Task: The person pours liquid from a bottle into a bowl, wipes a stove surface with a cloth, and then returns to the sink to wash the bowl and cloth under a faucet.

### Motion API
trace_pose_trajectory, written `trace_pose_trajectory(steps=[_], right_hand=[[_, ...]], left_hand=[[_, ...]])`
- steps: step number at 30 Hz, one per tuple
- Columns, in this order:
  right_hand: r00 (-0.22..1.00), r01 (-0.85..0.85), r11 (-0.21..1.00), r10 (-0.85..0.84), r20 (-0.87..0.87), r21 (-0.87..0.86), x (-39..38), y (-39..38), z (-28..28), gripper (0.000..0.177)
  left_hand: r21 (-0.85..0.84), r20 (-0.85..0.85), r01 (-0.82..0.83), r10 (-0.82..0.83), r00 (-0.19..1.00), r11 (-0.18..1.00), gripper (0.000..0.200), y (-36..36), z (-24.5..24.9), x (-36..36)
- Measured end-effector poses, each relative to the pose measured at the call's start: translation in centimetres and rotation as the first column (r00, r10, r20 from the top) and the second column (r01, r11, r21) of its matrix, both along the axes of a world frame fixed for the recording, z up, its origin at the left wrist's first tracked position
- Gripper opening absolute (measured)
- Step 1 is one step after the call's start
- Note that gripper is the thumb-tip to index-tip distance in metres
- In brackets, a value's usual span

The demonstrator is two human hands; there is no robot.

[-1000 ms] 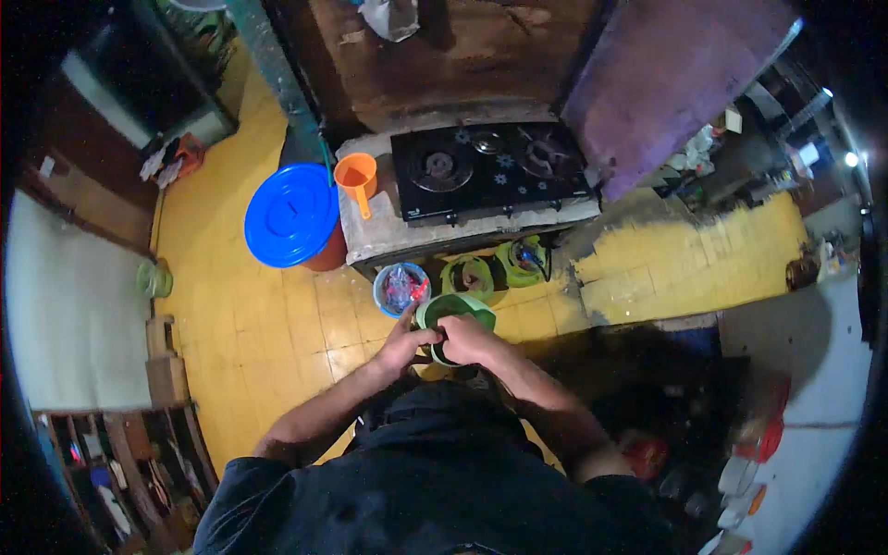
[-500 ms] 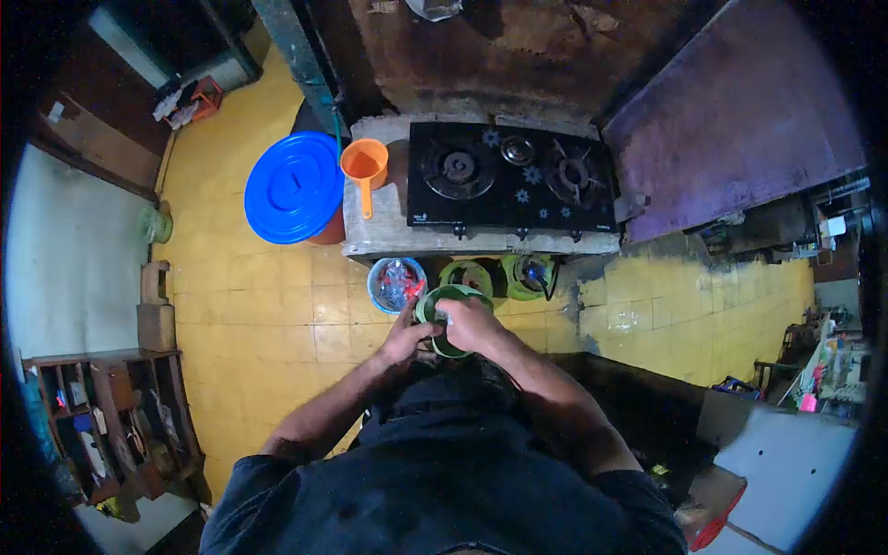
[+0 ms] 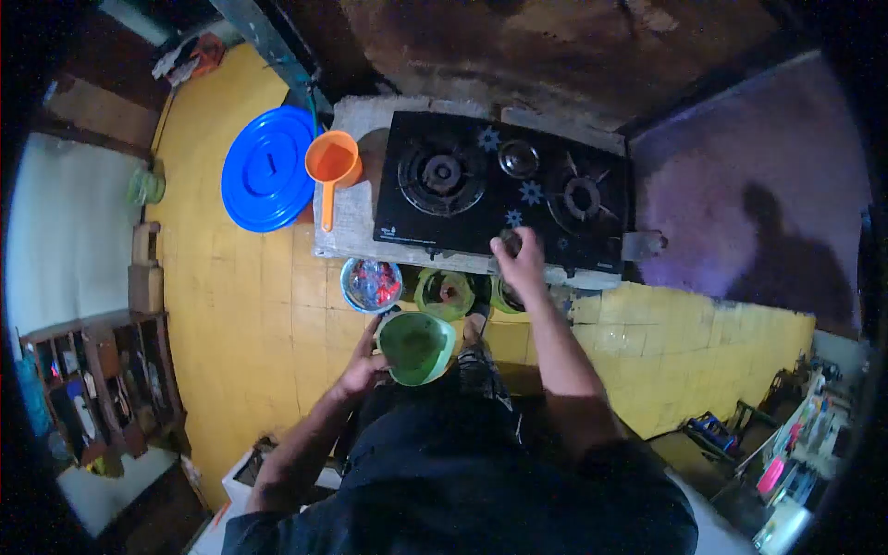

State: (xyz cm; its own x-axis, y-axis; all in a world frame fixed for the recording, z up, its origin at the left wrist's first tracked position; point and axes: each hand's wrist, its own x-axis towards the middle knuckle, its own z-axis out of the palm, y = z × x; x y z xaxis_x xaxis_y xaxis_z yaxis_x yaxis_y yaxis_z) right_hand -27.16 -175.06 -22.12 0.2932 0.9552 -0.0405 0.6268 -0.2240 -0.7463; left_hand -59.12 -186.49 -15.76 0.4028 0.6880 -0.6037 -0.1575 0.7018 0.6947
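Observation:
My left hand [image 3: 363, 367] grips the rim and side of a light green bowl [image 3: 416, 349] in front of my body. The bowl's inside faces up, and a darker patch shows at its bottom. My right hand [image 3: 523, 264] reaches to the front edge of the black two-burner gas stove [image 3: 467, 222]. Its fingers are closed on a small dark lump [image 3: 510, 243] against the glass top; its kind cannot be made out.
An orange mug with a handle [image 3: 333, 159] stands on the counter, left of the stove. Beside it is a bin with a blue lid [image 3: 270, 168]. Below the counter's edge sit a blue-rimmed bucket [image 3: 371, 284] and a green container [image 3: 445, 294]. A wooden shelf [image 3: 106, 388] stands at left.
My right hand has left the green bowl and moved up and right to the stove's front edge with a dark lump. My left hand still holds the bowl, slightly lower and left.

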Motion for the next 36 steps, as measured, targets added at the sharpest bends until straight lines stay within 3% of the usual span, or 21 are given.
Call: trace_pose_trajectory(steps=[1,2,3,6,8,9,11,12,14,16,18,20,22,24,26,27,28,30,32,34,36], right_hand=[[0.883,-0.069,0.997,0.075,0.463,-0.031,2.2,1.7,-3.6,0.051],[0.854,-0.091,0.992,0.125,0.506,-0.092,4.2,3.0,-6.7,0.053],[0.833,-0.131,0.987,0.16,0.53,-0.092,5.1,4.2,-8.7,0.046],[0.884,-0.094,0.958,0.206,0.42,-0.272,5.2,7.3,-11.6,0.034],[0.923,-0.048,0.983,0.111,0.367,-0.176,2.2,8.2,-13.2,0.028],[0.891,-0.155,0.977,0.201,0.407,-0.143,0.5,8.0,-13.2,0.023],[0.869,-0.324,0.946,0.305,0.391,-0.016,-3.0,5.7,-14.4,0.014],[0.855,-0.374,0.887,0.443,0.269,-0.272,-4.2,4.8,-13.0,0.014],[0.771,-0.56,0.809,0.588,0.244,-0.181,-2.8,2.4,-11.2,0.013],[0.785,-0.455,0.879,0.471,0.404,-0.142,1.2,1.2,-15.9,0.015],[0.849,-0.328,0.911,0.401,0.345,-0.251,5.7,2.8,-15.5,0.014],[0.893,-0.133,0.991,0.109,0.437,0.025,7.2,6.2,-15.2,0.012],[0.916,-0.061,0.992,0.01,0.402,0.113,5.9,10.2,-14.5,0.01],[0.943,0.013,0.992,-0.054,0.33,0.126,2.5,12.3,-14.4,0.013],[0.929,-0.117,0.991,0.088,0.359,0.061,-0.5,11.7,-14.7,0.012],[0.947,-0.129,0.973,0.064,0.314,0.189,-1.3,10.6,-15.0,0.012],[0.928,-0.26,0.94,0.181,0.324,0.219,-0.8,8.8,-14.9,0.01],[0.911,-0.342,0.919,0.275,0.307,0.193,1.4,5.3,-16.3,0.011],[0.969,-0.155,0.986,0.163,0.185,-0.058,5.5,3.6,-17.7,0.011],[0.903,-0.085,0.989,0.023,0.429,0.125,8.8,4.9,-16.3,0.016],[0.903,0.027,0.984,-0.1,0.418,0.177,9.0,7.7,-16.0,0.017]], left_hand=[[-0.084,0.026,-0.114,0.117,0.993,0.99,0.096,-0.8,0.0,0.4],[-0.168,0.04,-0.219,0.229,0.973,0.961,0.093,-1.6,0.1,0.8],[-0.182,0.02,-0.231,0.238,0.971,0.956,0.093,-1.8,0.4,1.5],[-0.251,0.004,-0.353,0.366,0.931,0.901,0.085,-3.0,1.2,3.7],[-0.23,0.017,-0.445,0.461,0.887,0.865,0.077,-3.6,1.5,4.9],[-0.297,-0.064,-0.498,0.504,0.861,0.814,0.076,-3.5,2.3,5.8],[-0.338,-0.057,-0.486,0.498,0.865,0.806,0.076,-3.7,1.8,6.5],[-0.359,-0.036,-0.474,0.496,0.868,0.804,0.075,-3.5,1.7,6.8],[-0.345,0.002,-0.444,0.474,0.881,0.827,0.075,-1.5,2.7,7.9],[-0.208,-0.007,-0.431,0.439,0.898,0.878,0.067,-1.1,2.9,8.1],[-0.215,0.002,-0.414,0.424,0.906,0.885,0.067,-0.5,2.8,8.0],[-0.231,0.006,-0.386,0.398,0.917,0.893,0.067,-0.5,3.1,8.0],[-0.26,-0.007,-0.467,0.482,0.876,0.845,0.077,-0.2,3.0,8.5],[-0.272,-0.014,-0.446,0.46,0.888,0.853,0.076,0.1,2.6,8.3],[-0.303,-0.011,-0.409,0.426,0.905,0.861,0.075,-0.1,2.6,8.2],[-0.29,-0.013,-0.392,0.407,0.914,0.873,0.071,-0.3,2.8,7.9],[-0.269,-0.01,-0.38,0.392,0.92,0.885,0.066,-0.2,2.9,7.4],[-0.289,0.023,-0.368,0.391,0.92,0.884,0.066,-1.3,2.1,6.1],[-0.306,0.05,-0.37,0.403,0.914,0.877,0.066,-1.9,2.2,5.4],[-0.283,-0.02,-0.403,0.415,0.91,0.87,0.066,-1.8,3.3,5.2],[-0.305,-0.003,-0.41,0.43,0.903,0.859,0.066,-2.8,2.3,4.3]])
